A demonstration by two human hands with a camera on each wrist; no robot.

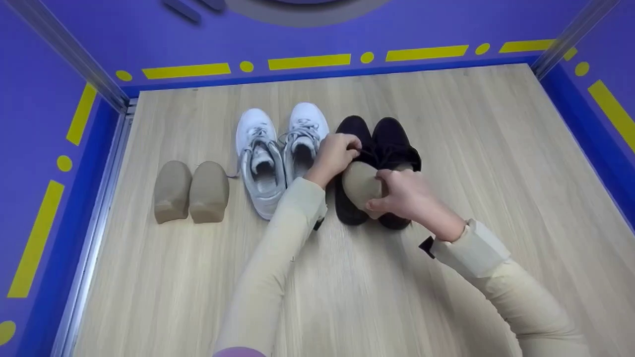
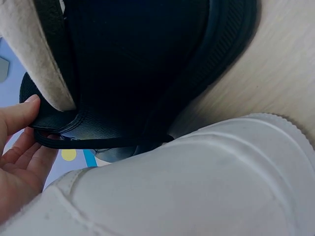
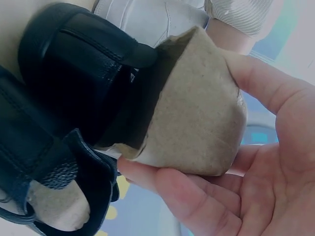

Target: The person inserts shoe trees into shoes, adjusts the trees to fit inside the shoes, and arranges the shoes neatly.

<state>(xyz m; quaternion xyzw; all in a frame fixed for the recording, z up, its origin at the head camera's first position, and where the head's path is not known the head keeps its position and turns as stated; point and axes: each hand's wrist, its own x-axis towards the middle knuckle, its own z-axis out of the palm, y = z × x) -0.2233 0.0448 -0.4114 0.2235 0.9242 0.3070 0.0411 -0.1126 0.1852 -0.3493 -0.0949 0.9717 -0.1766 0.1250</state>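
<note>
The right hand (image 1: 409, 196) had a firm grip on a beige moulded form (image 1: 361, 184), thumb on one side and fingers on the other, and held it tilted over the opening of the left black shoe (image 1: 349, 208); how far its lower end reached in could not be told. The left hand's (image 1: 335, 153) grip pinched the tongue (image 2: 49, 115) of that same shoe, next to a loop of lace (image 2: 88, 143). Just to the right stood the right black shoe (image 1: 389, 135), with a second form (image 3: 59, 206) seated inside it. Left of the black pair, two white shoes (image 1: 254, 130) stood side by side, toes pointing away from the person. Farther left, two more beige forms (image 1: 208, 191) lay on the wood-grain bench (image 1: 347, 297). Blue panels (image 1: 198, 34) with yellow bars (image 1: 310, 61) bordered it.
</note>
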